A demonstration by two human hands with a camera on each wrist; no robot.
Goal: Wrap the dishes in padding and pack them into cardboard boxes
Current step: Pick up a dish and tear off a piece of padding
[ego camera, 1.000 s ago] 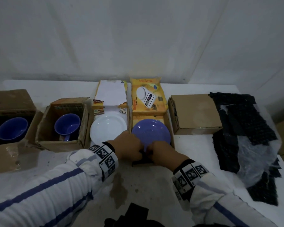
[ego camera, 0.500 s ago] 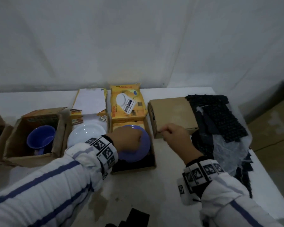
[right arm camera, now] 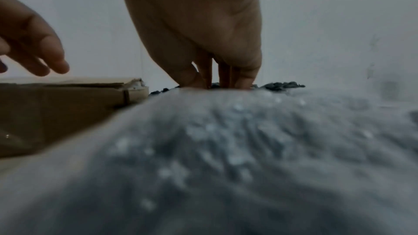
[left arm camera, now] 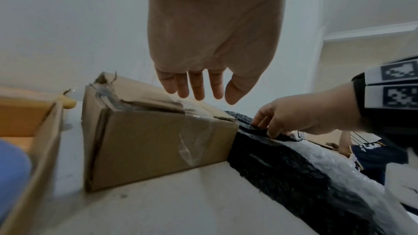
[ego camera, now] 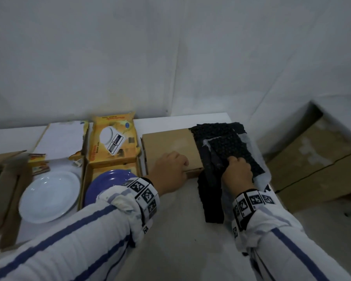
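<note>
A blue plate (ego camera: 107,183) lies in an open yellow box (ego camera: 114,138), with a white plate (ego camera: 49,195) in the box to its left. My left hand (ego camera: 170,169) hangs over the front edge of a closed brown cardboard box (ego camera: 168,142). The left wrist view shows its fingers (left arm camera: 196,87) relaxed and holding nothing above that box (left arm camera: 158,140). My right hand (ego camera: 236,169) grips a sheet of black bubble padding (ego camera: 227,147) just right of the box. Its fingertips (right arm camera: 214,81) dig into the pile, where clear bubble wrap (right arm camera: 226,149) lies under the black sheet.
An open brown box (ego camera: 6,189) stands at the far left. The table's right edge runs just past the padding, and a large cardboard box (ego camera: 316,159) sits on the floor beyond it. Another person (left arm camera: 373,151) is in the background at the right.
Both hands have left the blue plate's front edge. The right hand moved right onto the black padding and took hold of it. The left hand moved over the closed box. My view turned right.
</note>
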